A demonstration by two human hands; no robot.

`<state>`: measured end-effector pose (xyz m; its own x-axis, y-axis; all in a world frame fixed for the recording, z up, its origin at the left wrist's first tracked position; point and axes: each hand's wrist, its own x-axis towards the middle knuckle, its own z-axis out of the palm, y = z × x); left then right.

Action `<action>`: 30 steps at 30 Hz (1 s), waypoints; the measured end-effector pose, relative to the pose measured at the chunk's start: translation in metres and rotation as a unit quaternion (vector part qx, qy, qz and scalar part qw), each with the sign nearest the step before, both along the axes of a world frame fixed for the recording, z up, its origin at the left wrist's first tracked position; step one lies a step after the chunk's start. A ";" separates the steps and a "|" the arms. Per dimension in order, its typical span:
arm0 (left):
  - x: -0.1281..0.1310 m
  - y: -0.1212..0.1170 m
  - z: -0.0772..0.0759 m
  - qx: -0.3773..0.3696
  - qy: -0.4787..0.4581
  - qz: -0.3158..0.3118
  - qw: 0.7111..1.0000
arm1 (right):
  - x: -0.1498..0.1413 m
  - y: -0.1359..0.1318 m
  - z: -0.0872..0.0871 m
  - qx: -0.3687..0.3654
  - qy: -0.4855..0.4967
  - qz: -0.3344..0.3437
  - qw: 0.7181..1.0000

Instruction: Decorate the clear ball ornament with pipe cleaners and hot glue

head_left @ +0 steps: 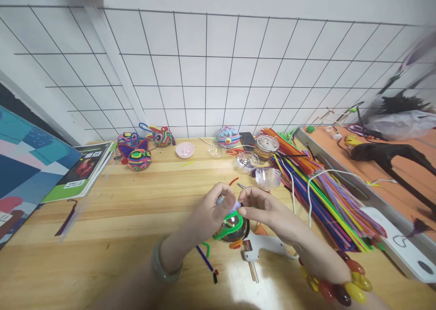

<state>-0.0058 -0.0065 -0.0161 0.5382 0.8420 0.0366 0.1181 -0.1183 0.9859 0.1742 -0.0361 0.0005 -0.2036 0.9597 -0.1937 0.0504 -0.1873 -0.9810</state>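
A clear plastic ball (pixel 241 232) with a bright green pipe cleaner (pixel 229 230) curved over its front sits between my hands. My left hand (pixel 213 214) is closed at the ball's upper left, thumb bent over its top. Across the top runs a light purple pipe cleaner (pixel 235 207). Thumb and finger of my right hand (pixel 260 208) pinch at its right end; the exact contact is partly hidden. An orange coiled piece (pixel 235 245) and a dark strip show on the ball's lower side. Just below and right lies a white glue gun (pixel 267 246).
A large bundle of coloured pipe cleaners (pixel 327 201) lies at right beside a white power strip (pixel 398 242). Behind stand clear half shells (pixel 268 178), a round tin (pixel 266 147), a pink dish (pixel 185 150) and several decorated balls (pixel 139 159). Magazines (pixel 81 169) lie at left.
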 end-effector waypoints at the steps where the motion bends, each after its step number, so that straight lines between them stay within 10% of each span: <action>1: -0.001 0.000 0.001 0.003 0.002 0.005 1.000 | 0.000 0.000 0.001 -0.009 0.012 0.006 1.000; 20: -0.013 0.005 0.019 -0.108 -0.008 0.076 0.991 | -0.011 0.006 -0.006 -0.068 0.085 0.054 0.993; 30: -0.011 0.012 0.032 -0.342 -0.256 0.084 0.900 | -0.009 0.013 0.001 -0.112 0.190 -0.001 0.975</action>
<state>-0.0171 0.0054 0.0158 0.4604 0.8305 -0.3136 -0.4136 0.5133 0.7520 0.1656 -0.0236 0.0019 -0.2986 0.9029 -0.3092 -0.3095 -0.3981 -0.8635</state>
